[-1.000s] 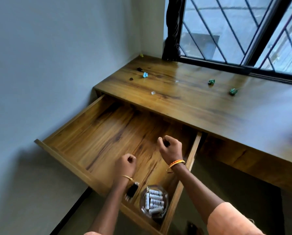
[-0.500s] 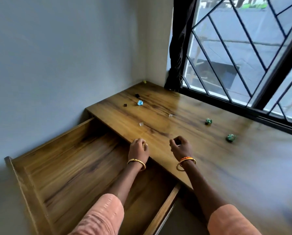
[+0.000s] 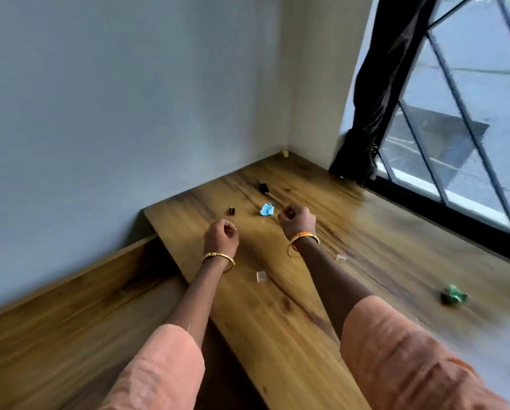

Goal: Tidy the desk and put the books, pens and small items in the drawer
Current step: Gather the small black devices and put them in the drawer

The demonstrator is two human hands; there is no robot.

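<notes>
A pale wall [image 3: 100, 99] filled the upper left of the frame, and a barred window [image 3: 469, 113] with a dark curtain [image 3: 375, 93] bunched at its edge took the upper right. Below them a wooden desk [image 3: 381, 247] ran from the far corner to the lower right, its right side blurred. At lower left the open drawer [image 3: 55, 321] showed bare wood as far as could be seen; its front was cut off by the frame edge.

Two forearms in salmon sleeves [image 3: 395, 359] reached up from the bottom edge over the desk. The left hand [image 3: 222, 235] hung near the desk's left edge, fingers curled into a loose fist; whether anything lay inside could not be told. The right hand [image 3: 297, 222] was likewise clenched at mid-frame, its contents hidden. A gold bangle [image 3: 218, 258] circled the left wrist, an orange and gold one [image 3: 303, 239] the right.

Small items lay scattered. A green crumpled wrapper [image 3: 453, 295] sat at right, well apart from the hands. A blue scrap [image 3: 266, 209] lay just beside the right hand. A black piece [image 3: 264, 187] lay beyond it, a smaller dark one [image 3: 232, 211] above the left hand. A clear bit [image 3: 261, 276] rested between the forearms, another [image 3: 342, 257] just right of the right forearm, both hard to make out. A yellow speck [image 3: 285, 153] sat in the far corner.
</notes>
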